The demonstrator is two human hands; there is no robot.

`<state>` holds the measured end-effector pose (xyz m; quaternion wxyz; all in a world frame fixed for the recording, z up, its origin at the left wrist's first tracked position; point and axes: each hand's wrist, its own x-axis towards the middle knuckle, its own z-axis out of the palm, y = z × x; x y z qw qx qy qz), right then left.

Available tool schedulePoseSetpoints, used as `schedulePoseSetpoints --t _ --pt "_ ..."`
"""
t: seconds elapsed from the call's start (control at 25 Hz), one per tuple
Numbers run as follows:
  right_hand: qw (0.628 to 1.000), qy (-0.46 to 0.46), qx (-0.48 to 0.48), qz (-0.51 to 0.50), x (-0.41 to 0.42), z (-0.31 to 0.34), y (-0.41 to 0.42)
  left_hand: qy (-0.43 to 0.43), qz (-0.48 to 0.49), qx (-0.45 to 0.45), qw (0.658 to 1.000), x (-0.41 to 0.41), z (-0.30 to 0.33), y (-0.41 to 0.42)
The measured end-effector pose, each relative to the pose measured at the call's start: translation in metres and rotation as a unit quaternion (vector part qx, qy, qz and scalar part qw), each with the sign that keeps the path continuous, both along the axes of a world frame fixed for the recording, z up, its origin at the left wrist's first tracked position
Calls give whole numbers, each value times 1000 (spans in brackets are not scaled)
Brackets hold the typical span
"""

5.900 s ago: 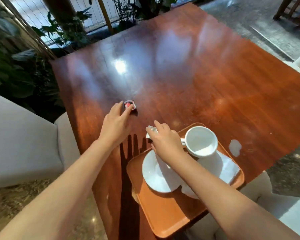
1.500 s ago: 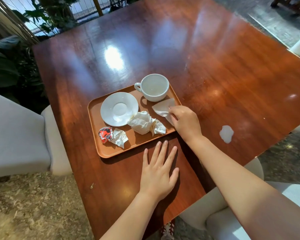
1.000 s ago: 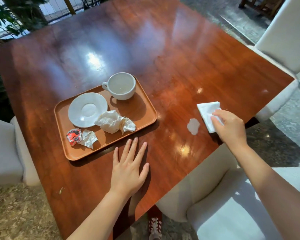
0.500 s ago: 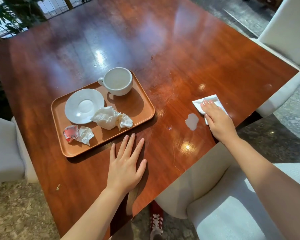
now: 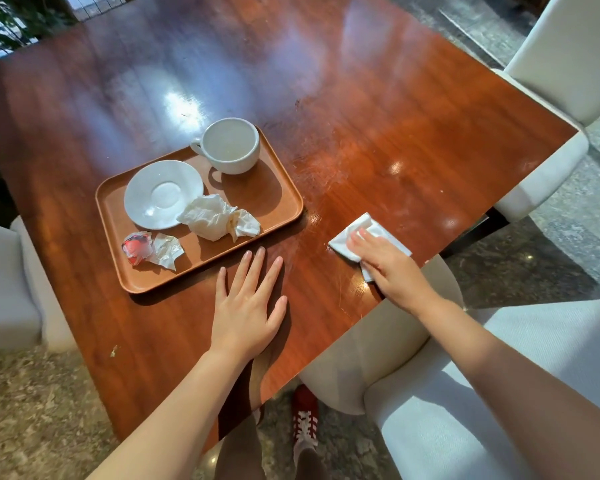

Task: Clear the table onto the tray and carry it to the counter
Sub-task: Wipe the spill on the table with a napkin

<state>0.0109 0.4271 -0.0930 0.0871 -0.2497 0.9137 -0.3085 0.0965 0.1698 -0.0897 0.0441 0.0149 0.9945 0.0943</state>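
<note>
An orange-brown tray [image 5: 278, 188] lies on the wooden table [image 5: 378, 116]. It holds a white cup [image 5: 231, 145], a white saucer [image 5: 161, 194], a crumpled napkin [image 5: 215, 218] and small crumpled wrappers [image 5: 153, 247], one red. My left hand [image 5: 248, 306] rests flat on the table just in front of the tray, fingers spread, holding nothing. My right hand [image 5: 385, 266] presses a folded white napkin [image 5: 350, 239] flat against the tabletop near the table's near right edge. The white spill seen earlier is not visible; the napkin and hand cover that spot.
White upholstered chairs stand at the right [image 5: 561, 81], near right [image 5: 465, 393] and left [image 5: 4, 289]. My red shoe [image 5: 305, 420] shows under the table's near corner. Plants [image 5: 11, 19] stand at the far left.
My right hand has slid the folded napkin leftward over the white spill, which no longer shows. The left hand and the tray's contents have stayed put.
</note>
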Motion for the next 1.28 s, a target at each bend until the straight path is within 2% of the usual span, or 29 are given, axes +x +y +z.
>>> schedulePoseSetpoints --t 0.24,0.32,0.48,0.6,0.68,0.76,0.8,0.88,0.92,1.08,1.28 --pt "996 -42 -27 73 61 8 -3 0 -5 3 1000 0 1 -1" --pt "992 -97 -49 64 75 13 -3 1 -7 4 1000 0 0 -1" --pt "962 -203 -161 -86 63 38 -6 12 -7 9 1000 1 -2 -1" --pt "927 -174 -249 -219 32 59 -6 18 -6 9 1000 1 -2 -1" --pt "921 -122 -279 -243 9 70 -5 19 -5 10 1000 1 -2 -1" --pt "944 -54 -225 -236 -10 67 -7 20 -4 11 1000 2 -3 -1" --pt "961 -29 -154 -227 -16 58 -9 21 -4 13 1000 2 -3 -1" --pt "982 -32 -27 -186 -20 32 -14 20 -3 16 1000 2 -3 -1" --pt "987 -37 1 -155 -18 20 -16 17 -3 15 1000 2 -3 -1" --pt "1000 -13 -2 -27 9 2 -13 15 -4 11 1000 1 -4 -2" --pt "994 2 28 105 64 0 -12 7 -6 11 1000 1 -3 -2"
